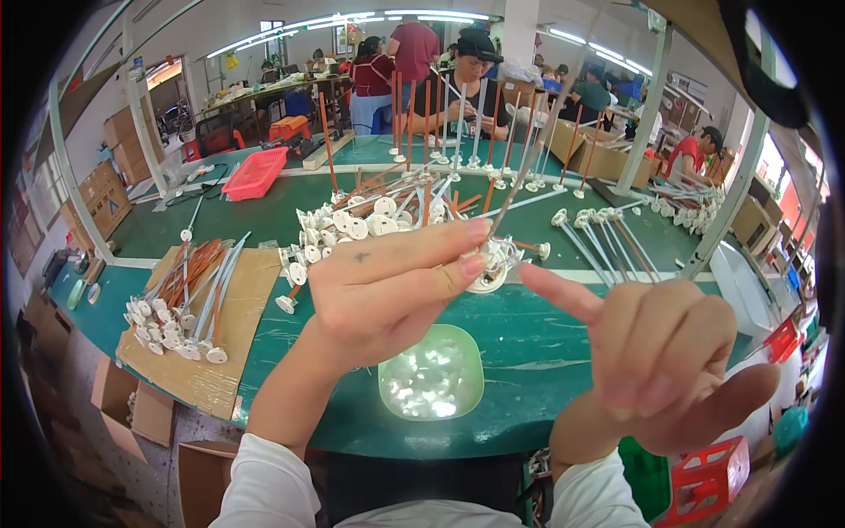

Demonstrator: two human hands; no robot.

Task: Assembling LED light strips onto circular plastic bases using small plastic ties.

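Observation:
My left hand (396,286) reaches to the middle, its thumb and fingers pinched on a thin brownish rod (521,180). The rod slants up to the right. At its lower end, just past my fingertips, is a white round base (489,282) with small clear or white parts on it, partly hidden. My right hand (656,352) is at the right with the index finger stretched toward that base, the thumb apart and the other fingers curled. I see nothing held in it. Below my hands stands a light green bowl (479,380) of small shiny clear pieces.
White-based rods (356,227) lie heaped beyond my hands, others (459,132) stand upright. More rods (189,299) rest on cardboard (211,378) at left and in a row (607,242) at right. Across the table (290,211) sit a red basket (255,173) and a person (475,79).

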